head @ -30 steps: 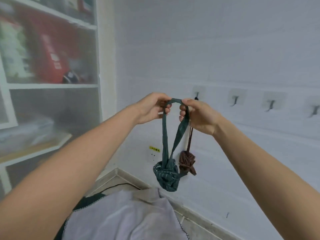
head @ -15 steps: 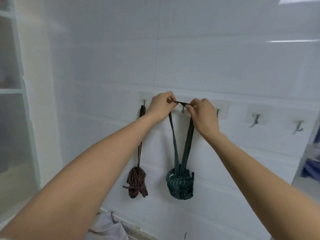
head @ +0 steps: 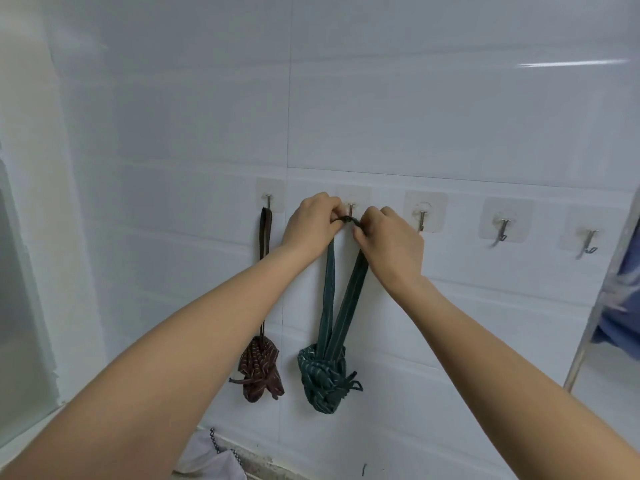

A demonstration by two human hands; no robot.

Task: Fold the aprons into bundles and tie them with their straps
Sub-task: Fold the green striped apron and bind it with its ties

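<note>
A green striped apron bundle [head: 323, 375] hangs by its long neck strap [head: 341, 296] against the white tiled wall. My left hand [head: 311, 223] and my right hand [head: 389, 242] each pinch the top of that strap loop right at the second wall hook [head: 350, 207]. Whether the loop sits on the hook I cannot tell. A brown striped apron bundle [head: 259, 370] hangs by its strap from the first hook [head: 268, 199] to the left.
Three bare adhesive hooks [head: 421, 220] [head: 502, 232] [head: 588, 242] line the wall to the right. A pale cloth with a chain [head: 211, 459] lies at the bottom. A blue fabric [head: 620, 306] shows past a metal edge at the far right.
Both hands carried the green bundle from the corner up to the wall hooks and now hold its strap loop at the second hook. The view swung right, away from the shelves.
</note>
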